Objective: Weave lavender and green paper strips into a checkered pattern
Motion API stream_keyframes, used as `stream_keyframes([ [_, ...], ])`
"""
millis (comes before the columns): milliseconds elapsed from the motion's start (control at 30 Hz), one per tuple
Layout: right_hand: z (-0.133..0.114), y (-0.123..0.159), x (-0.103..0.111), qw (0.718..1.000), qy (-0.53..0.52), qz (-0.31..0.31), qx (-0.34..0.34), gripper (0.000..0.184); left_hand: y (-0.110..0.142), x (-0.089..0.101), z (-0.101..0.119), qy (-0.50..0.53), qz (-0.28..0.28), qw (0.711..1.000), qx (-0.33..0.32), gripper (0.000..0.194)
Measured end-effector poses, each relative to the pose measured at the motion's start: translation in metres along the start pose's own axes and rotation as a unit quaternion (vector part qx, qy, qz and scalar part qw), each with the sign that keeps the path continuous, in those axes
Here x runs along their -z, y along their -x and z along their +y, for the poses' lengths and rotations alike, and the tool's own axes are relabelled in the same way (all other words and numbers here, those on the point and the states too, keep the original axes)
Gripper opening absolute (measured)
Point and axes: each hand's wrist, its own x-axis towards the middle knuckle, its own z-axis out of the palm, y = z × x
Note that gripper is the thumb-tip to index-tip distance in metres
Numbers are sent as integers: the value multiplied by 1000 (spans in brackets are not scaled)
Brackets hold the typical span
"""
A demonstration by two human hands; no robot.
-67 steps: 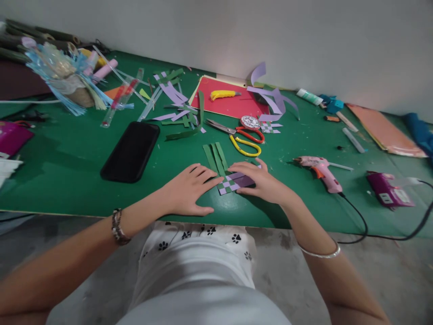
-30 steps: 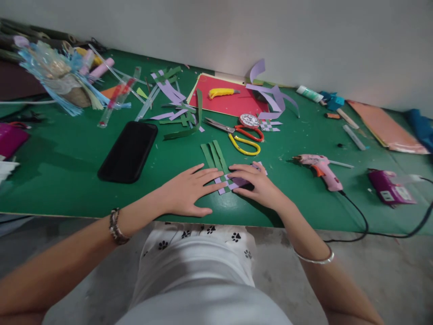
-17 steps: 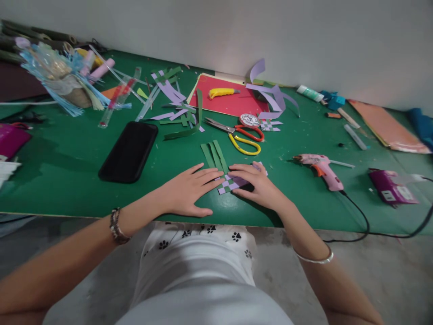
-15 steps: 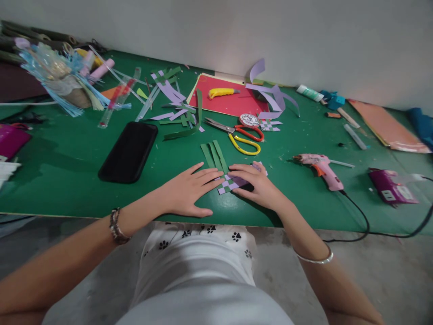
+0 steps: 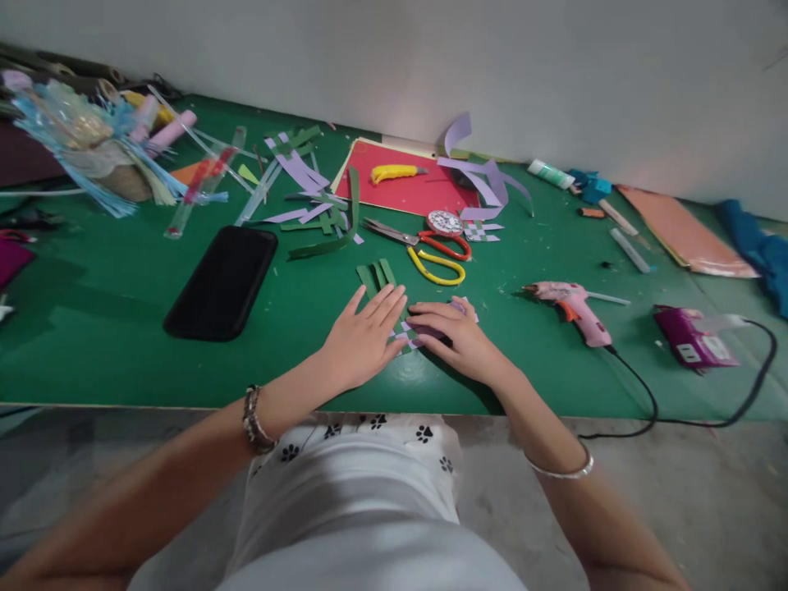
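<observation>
A small woven piece of green and purple paper strips point(image 5: 403, 336) lies flat near the table's front edge, much of it covered by my hands. My left hand point(image 5: 366, 336) is laid over its left part, fingers stretched out and pointing away from me. Loose green strip ends point(image 5: 375, 275) stick out beyond those fingers. My right hand point(image 5: 459, 336) rests on the right side of the weave, palm down with its fingers apart and slightly bent. A bit of purple paper shows past its fingers.
Beyond my hands lie scissors point(image 5: 431, 246), a yellow cutter point(image 5: 397, 172) on red paper point(image 5: 406, 193), and more purple strips point(image 5: 492, 180). A black phone point(image 5: 222, 283) is at left. The corded pink glue gun point(image 5: 572, 308) and a purple power socket point(image 5: 695, 338) are at right.
My left hand has turned its fingers farther forward and now covers more of the weave's left part. My right hand stays on the right side. The whole view has shifted slightly.
</observation>
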Motion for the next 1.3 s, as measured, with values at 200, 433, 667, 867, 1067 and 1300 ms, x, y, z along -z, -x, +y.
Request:
stream_keyframes([
  [200,2,-1,2,998,25,39,-37,27,0,1,-2,-11,-59,998,17,56],
  [433,7,-10,15,993,110,-1,-37,21,-1,4,-1,-6,-63,998,10,54],
  [667,8,-26,22,987,158,-28,10,16,-1,1,-3,6,-49,999,6,53],
  [867,12,-30,21,988,150,-37,18,15,0,1,-3,13,-60,998,13,54],
  [1067,12,-38,31,987,136,-89,-8,4,-1,2,-2,14,-55,998,11,53],
  [1300,17,-35,57,983,119,-136,-28,16,-1,3,-3,17,-61,998,9,51],
])
